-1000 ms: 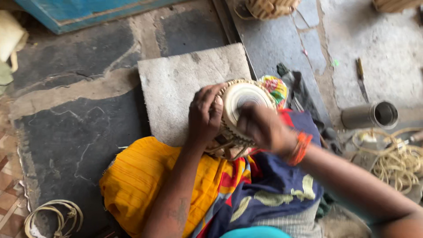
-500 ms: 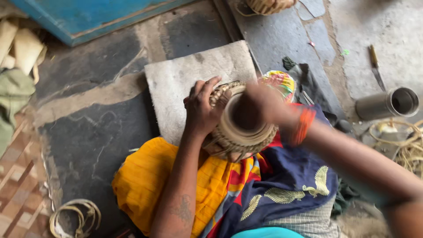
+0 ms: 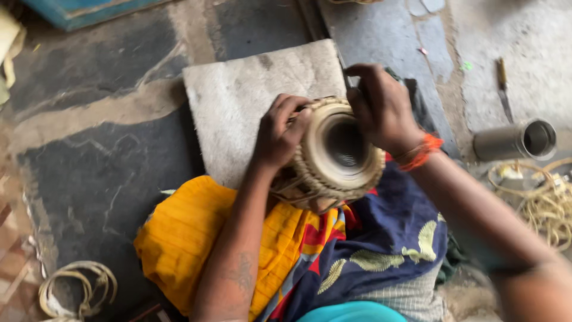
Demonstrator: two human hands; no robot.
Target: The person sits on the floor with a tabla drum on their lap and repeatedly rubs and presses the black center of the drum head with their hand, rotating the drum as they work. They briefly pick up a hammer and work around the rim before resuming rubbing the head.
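Both hands are on a small drum (image 3: 342, 156) that sits in the person's lap, just right of the frame's centre, its round pale head with a dark middle turned up toward the camera. Left hand (image 3: 280, 134) grips the drum's left side, fingers curled close together over the woven rim. Right hand (image 3: 381, 107) comes in from the upper right, fingers bent and bunched against the drum's top edge; whether they pinch a strap there I cannot tell, as the picture is blurred. An orange band (image 3: 420, 152) circles the right wrist.

Under the drum lies cloth: yellow fabric (image 3: 185, 238) at lower left, dark blue patterned fabric (image 3: 393, 232) at lower right. Behind the drum, at upper centre, a flat grey stone slab (image 3: 250, 95) rests on the dark floor. At far right a metal cylinder (image 3: 515, 140) lies on its side, a thin tool (image 3: 503, 89) above it, and pale cord (image 3: 548, 203) below it. A coil of strips (image 3: 77, 289) sits at lower left.
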